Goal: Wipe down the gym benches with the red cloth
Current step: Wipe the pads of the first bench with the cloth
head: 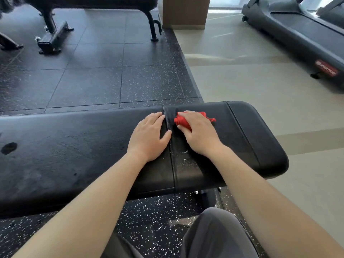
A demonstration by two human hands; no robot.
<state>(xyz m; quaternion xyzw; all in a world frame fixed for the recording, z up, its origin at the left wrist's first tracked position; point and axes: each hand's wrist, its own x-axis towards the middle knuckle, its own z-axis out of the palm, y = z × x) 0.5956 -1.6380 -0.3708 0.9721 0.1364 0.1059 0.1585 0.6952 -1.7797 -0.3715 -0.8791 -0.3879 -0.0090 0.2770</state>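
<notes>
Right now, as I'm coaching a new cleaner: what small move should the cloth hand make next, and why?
Probably draw the right hand, gripping the bunched red cloth, back toward the body along the bench pad: pale specks lie on that same section just behind the wrist. The left hand rests flat beside the seam and can stay to steady.

The bench [74, 146] spans the frame's middle. My left hand [149, 135] lies flat on it, just left of its seam; my right hand [199, 133] holds the cloth [181, 121] against it, just right. A second bench [54, 36] stands upper left, a treadmill [297, 28] upper right.
</notes>
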